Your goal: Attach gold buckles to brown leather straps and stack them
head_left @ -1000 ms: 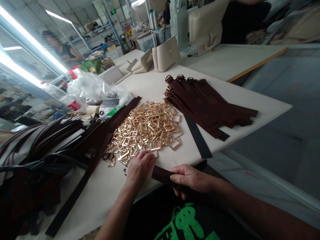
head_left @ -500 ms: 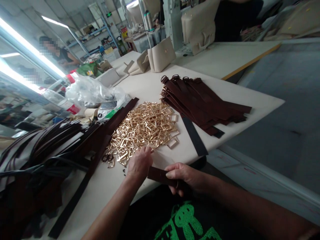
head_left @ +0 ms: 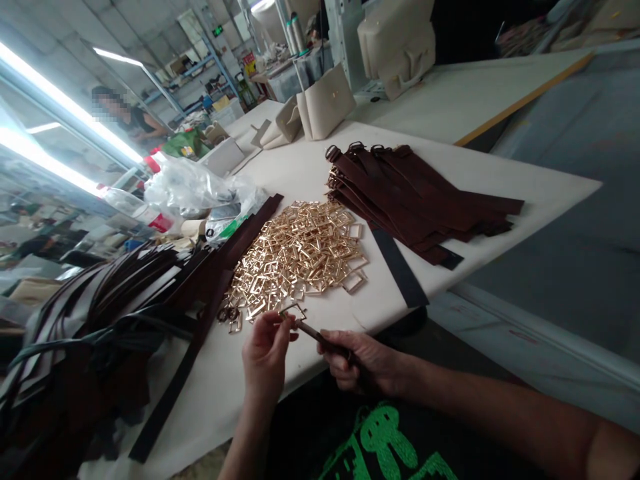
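My left hand (head_left: 267, 347) pinches a gold rectangular buckle (head_left: 295, 310) between thumb and fingers, just in front of the table's heap. My right hand (head_left: 353, 360) is closed around a brown leather strap (head_left: 313, 332), seen nearly edge-on. The strap's end points left and meets or nearly meets the buckle; whether it passes through I cannot tell. Beyond both hands lies a large pile of gold buckles (head_left: 300, 250). A few small dark rings (head_left: 229, 313) sit at the pile's near left edge.
Brown straps with buckles (head_left: 400, 193) are stacked at the right. A dark strip (head_left: 400, 267) lies beside them. Loose straps (head_left: 100, 300) fill the left side. Plastic bags (head_left: 190, 180) and beige bags (head_left: 325, 103) stand farther back. Another person (head_left: 135, 123) is at the far left.
My left hand has drawn back from the pile with a buckle in its fingers. The right hand has turned the strap edge-on, its end close to the buckle.
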`<state>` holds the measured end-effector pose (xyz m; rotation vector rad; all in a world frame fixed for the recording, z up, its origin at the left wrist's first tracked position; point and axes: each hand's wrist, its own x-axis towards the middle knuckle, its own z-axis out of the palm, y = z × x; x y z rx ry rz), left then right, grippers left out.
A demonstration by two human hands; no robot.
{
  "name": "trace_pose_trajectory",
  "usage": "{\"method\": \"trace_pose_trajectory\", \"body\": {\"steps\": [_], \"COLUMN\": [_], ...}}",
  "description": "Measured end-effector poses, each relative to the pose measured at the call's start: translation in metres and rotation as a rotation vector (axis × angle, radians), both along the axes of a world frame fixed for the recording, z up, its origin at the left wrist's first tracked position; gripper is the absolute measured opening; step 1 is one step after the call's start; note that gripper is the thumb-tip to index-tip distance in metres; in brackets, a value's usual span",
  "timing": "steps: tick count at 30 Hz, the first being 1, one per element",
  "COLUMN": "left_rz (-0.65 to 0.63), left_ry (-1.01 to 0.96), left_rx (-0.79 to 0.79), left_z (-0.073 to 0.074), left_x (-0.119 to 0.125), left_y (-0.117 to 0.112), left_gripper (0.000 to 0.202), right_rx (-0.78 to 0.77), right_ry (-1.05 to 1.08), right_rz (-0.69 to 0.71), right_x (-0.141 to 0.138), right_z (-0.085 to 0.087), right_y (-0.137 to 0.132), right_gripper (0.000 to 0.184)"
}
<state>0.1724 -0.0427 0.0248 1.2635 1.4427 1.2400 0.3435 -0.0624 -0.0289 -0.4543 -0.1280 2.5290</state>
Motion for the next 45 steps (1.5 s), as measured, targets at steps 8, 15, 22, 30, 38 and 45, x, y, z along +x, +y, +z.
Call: {"method": "trace_pose_trajectory", "body": {"steps": [8, 15, 22, 30, 38, 45], "left_rz": [-0.022, -0.084, -0.180, 0.021, 0.021, -0.002], "left_ry": [0.433, 0.384, -0.298, -0.538, -0.476, -0.470], "left_rx": [0.354, 0.271, -0.158, -0.374, -0.350, -0.353], "left_z": [-0.030, -0.041, -0.030, -0.034, -0.036, -0.047], "left_x": [-0.015, -0.012, 0.003, 0.006, 0.002, -0.007], "left_y": [-0.033, -0.047, -0.060, -0.057, -0.064, -0.063], "left_gripper": [0.010, 0.011, 0.040, 0.034, 0.032, 0.031], "right_rx": [0.097, 0.554, 0.875, 1.298, 1.478, 1.499], "right_ry": [-0.072, -0.401, -0.635, -0.943, -1.022, -1.072], "right_rz": [-0.061, -0.172, -0.226, -0.270, -0.107, -0.023], "right_x": [-0.003, -0.002, 0.002, -0.001, 0.001, 0.000], "right_z": [0.004, 0.023, 0.027, 0.028, 0.027, 0.020], "right_y": [-0.002, -0.003, -0.009, -0.010, -0.011, -0.010], "right_gripper": [0.026, 0.040, 0.042, 0.019, 0.018, 0.032]}}
